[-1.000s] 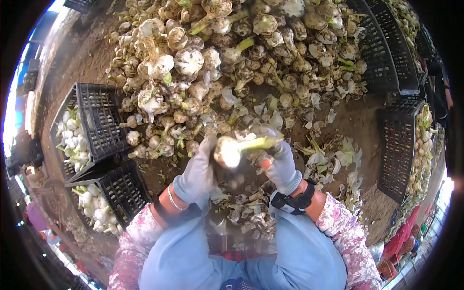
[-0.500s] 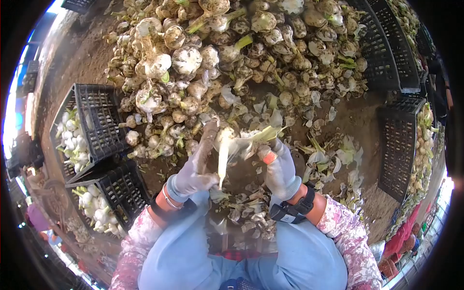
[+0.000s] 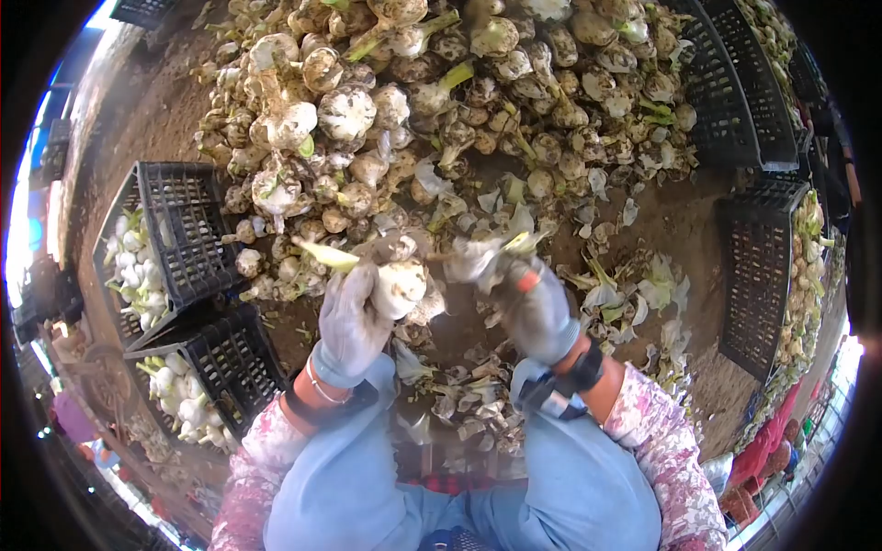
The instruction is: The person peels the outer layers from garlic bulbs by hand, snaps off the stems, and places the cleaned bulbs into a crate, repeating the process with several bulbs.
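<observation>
My left hand (image 3: pixel 352 317), in a pale soiled glove, is closed around a garlic bulb (image 3: pixel 401 290). The bulb's white side faces up, and a pale green stem (image 3: pixel 328 255) points out to the left above my fingers. To the right, my right hand (image 3: pixel 537 312) wears a similar glove with an orange band on one finger and is smeared by motion. At its fingertips is a blurred strip of garlic skin (image 3: pixel 478 261), apart from the bulb. Beyond both hands lies a big heap of dirty garlic bulbs (image 3: pixel 349 115).
Black crates (image 3: pixel 188 230) of cleaned white garlic stand at the left, one more (image 3: pixel 225 363) nearer me. On the right are further black crates (image 3: pixel 753 285) with garlic behind them. Loose peeled skins (image 3: pixel 473 395) litter the ground between my knees and right of my hands.
The garlic in my left hand has turned from stem-down to stem pointing left, with my fingers now wrapped round it. My right hand has shifted slightly right and down, carrying torn skin.
</observation>
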### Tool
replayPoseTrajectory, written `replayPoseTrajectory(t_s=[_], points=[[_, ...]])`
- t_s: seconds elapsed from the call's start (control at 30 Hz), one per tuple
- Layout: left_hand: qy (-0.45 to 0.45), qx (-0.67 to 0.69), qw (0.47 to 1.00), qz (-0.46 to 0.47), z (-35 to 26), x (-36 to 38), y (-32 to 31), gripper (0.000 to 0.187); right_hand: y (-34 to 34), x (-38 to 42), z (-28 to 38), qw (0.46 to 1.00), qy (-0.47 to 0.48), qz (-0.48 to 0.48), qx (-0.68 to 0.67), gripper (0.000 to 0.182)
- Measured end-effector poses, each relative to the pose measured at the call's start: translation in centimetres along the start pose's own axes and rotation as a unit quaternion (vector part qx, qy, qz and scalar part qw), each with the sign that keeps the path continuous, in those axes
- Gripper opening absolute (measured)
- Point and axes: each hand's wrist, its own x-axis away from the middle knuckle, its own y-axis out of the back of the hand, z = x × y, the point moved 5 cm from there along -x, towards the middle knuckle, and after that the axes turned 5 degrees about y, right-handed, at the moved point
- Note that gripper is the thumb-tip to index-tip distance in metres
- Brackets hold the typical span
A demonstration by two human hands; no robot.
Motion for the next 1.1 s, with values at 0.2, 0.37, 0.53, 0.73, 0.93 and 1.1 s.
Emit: replayPoseTrajectory(t_s=[0.2,0.37,0.53,0.73,0.93,1.1], points=[[0.016,0.083,0.993,0.08,-1.8,-0.8,-2.0,0.041,0.9,-0.3,1.3,0.54,-0.055,0.239,0.805,0.034],[-0.009,-0.022,0.992,0.128,-1.8,-0.6,-3.0,0.04,-5.1,0.0,3.9,0.878,0.228,0.075,0.413,0.045],[0.127,0.125,0.977,0.113,-1.3,0.2,-3.2,0.04,-4.5,-0.1,1.0,0.984,-0.086,0.126,0.097,0.043],[-0.133,-0.18,0.97,0.1,-2.9,-0.7,-2.9,0.04,-6.3,1.2,3.2,0.96,0.052,0.076,0.265,0.033],[0.011,0.007,1.0,-0.003,-2.9,-0.1,-3.0,0.023,-6.2,1.1,2.9,0.895,0.158,0.052,0.415,0.021],[0.064,0.151,0.986,0.028,-2.9,-0.6,-2.7,0.019,-3.6,0.2,0.2,0.877,0.071,0.108,0.463,0.021]])
